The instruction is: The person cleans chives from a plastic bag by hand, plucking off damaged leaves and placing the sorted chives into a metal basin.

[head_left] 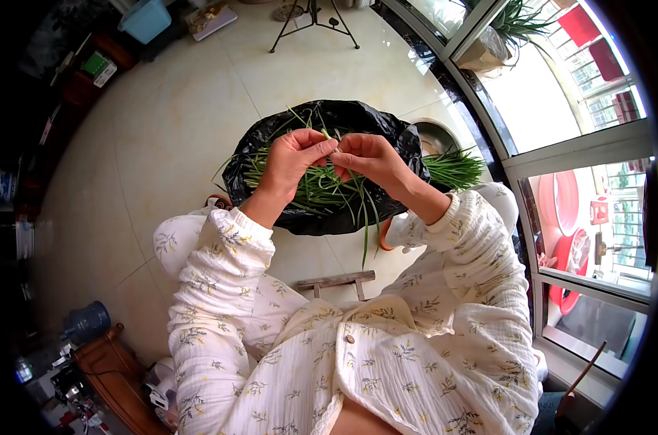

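Observation:
My left hand [294, 161] and my right hand [372, 159] meet above a black plastic bag [231, 177], thumbs and fingertips pinched close together. Between them is a pale green garlic chive stalk [326, 135], its end poking up past the left fingertips. The rest of it is mostly hidden by my fingers. Long loose garlic chives [322, 190] fill the open bag under both hands, some trailing over its rim. To the right of the bag lies a thicker, neater bunch of chives [456, 170].
A metal basin [434, 135] stands behind the bunch. A small wooden stool [336, 281] is between my legs. Black tripod feet [314, 29] rest on the tiled floor [177, 109] ahead. Glass doors [517, 167] run along the right; a wooden chair [118, 377] is at lower left.

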{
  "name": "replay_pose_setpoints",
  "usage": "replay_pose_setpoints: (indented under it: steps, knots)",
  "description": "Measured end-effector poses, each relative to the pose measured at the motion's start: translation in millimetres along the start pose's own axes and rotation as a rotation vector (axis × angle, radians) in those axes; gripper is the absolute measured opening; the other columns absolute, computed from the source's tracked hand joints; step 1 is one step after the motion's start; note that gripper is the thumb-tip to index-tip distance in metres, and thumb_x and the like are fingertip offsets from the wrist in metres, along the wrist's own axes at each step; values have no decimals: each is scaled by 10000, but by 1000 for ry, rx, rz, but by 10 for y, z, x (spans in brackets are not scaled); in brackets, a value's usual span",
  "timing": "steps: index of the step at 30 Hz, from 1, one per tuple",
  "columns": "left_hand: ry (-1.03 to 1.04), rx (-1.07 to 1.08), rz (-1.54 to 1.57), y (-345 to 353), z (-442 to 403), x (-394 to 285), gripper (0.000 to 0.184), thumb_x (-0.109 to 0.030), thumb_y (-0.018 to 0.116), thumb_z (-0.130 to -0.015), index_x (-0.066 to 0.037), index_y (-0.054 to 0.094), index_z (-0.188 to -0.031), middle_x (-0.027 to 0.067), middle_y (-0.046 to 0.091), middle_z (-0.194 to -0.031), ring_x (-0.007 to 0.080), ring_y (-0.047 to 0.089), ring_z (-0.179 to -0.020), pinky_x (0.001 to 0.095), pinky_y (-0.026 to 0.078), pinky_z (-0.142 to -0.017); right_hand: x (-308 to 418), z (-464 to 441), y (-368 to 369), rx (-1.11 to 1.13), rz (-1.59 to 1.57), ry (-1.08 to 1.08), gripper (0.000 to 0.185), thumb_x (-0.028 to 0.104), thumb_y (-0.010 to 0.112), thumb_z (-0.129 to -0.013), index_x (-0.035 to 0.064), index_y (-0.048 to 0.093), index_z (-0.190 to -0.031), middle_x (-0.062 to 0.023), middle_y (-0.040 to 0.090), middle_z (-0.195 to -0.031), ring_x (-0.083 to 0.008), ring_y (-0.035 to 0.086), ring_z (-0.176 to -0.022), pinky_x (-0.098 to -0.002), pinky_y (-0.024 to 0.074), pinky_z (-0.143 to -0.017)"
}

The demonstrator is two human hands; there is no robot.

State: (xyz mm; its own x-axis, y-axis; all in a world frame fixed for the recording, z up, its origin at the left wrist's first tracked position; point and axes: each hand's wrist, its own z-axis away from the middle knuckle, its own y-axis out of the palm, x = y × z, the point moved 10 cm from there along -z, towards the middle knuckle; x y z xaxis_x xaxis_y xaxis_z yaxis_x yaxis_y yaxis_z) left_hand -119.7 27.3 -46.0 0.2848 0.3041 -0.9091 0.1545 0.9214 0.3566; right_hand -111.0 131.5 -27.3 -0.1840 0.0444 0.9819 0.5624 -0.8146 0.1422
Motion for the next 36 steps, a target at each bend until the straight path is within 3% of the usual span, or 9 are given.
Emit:
replay_pose_setpoints:
  steps: [4, 12, 15, 18, 22, 25, 28, 32, 36]
  knots:
    - [-11, -2, -20, 11, 34, -33, 107, -116, 683, -828, -24, 660, -878, 14, 649, -788, 73, 570, -671, 218, 477, -643, 64, -8, 15, -37, 44, -63, 181, 135, 534, -935, -28, 584, -874, -38, 623, -751, -90, 585, -639, -202, 454, -568]
    - [56, 52, 1, 16, 48, -73, 98, -119, 646, -859, -23, 663, -875, 0, 640, -764, 64, 548, -649, 208, 464, -627, 42, 24, 82, 67, 27, 31, 266, 210, 477, -967, -18, 595, -899, -47, 622, -771, -108, 592, -679, -226, 467, -633]
    - [138, 54, -166, -38, 19, -116, 91, -125, 623, -879, -39, 648, -892, -1, 630, -767, 64, 557, -682, 205, 469, -653, -17, 31, 95, 97, -28, 89, 288, 233, 469, -972, -17, 595, -903, -51, 621, -789, -114, 594, -702, -235, 477, -660]
    - [188, -47, -273, -185, -35, -202, 114, -134, 633, -872, -31, 630, -822, -10, 618, -749, 56, 527, -642, 199, 440, -604, -53, 44, 91, 114, -42, 125, 289, 232, 471, -971, -18, 598, -903, -56, 623, -797, -120, 603, -712, -240, 491, -668]
    - [248, -118, -1048, -272, -33, -358, 210, -156, 674, -834, -5, 576, -724, -25, 584, -709, 50, 480, -601, 211, 401, -551, -61, 65, 63, 67, -24, 130, 276, 199, 476, -958, -20, 617, -867, -66, 639, -738, -120, 615, -637, -217, 479, -597]
    - [331, -85, -1187, -169, 11, -416, 165, -139, 646, -852, 1, 590, -786, -16, 575, -715, 56, 500, -639, 213, 420, -592, -108, 68, 27, 50, -32, 135, 276, 202, 478, -957, -19, 617, -865, -61, 637, -729, -119, 615, -631, -217, 480, -592]
    - [513, -35, -708, -5, 76, -542, 147, -141, 599, -891, 3, 598, -856, -19, 577, -732, 65, 518, -681, 211, 435, -651, -133, 82, 12, 50, -27, 135, 276, 203, 477, -957, -14, 616, -857, -56, 635, -719, -118, 616, -629, -215, 481, -594]
    - [299, 181, -516, 106, 13, -287, 192, -188, 551, -933, -7, 604, -896, -15, 598, -781, 65, 530, -711, 205, 442, -692, -93, 102, 62, 96, 16, 149, 262, 204, 472, -961, -3, 599, -861, -58, 634, -710, -117, 618, -627, -212, 477, -582]
    - [252, 73, -277, 13, -32, -254, 154, -170, 548, -930, -32, 611, -905, -8, 616, -792, 58, 530, -673, 207, 449, -644, 96, 85, 27, 69, -106, 128, 251, 215, 457, -972, 15, 575, -877, -64, 636, -714, -116, 614, -615, -210, 469, -562]
